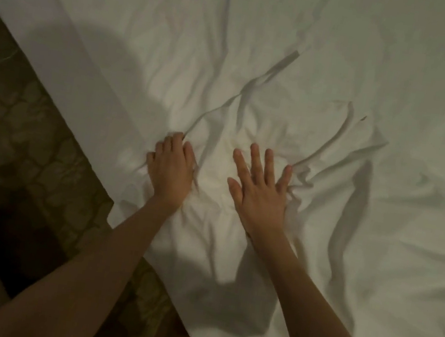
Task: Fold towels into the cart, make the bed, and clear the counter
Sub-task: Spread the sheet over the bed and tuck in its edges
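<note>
Though creased, sheet [302, 73] under both hands [170, 169] [259, 191]
</note>
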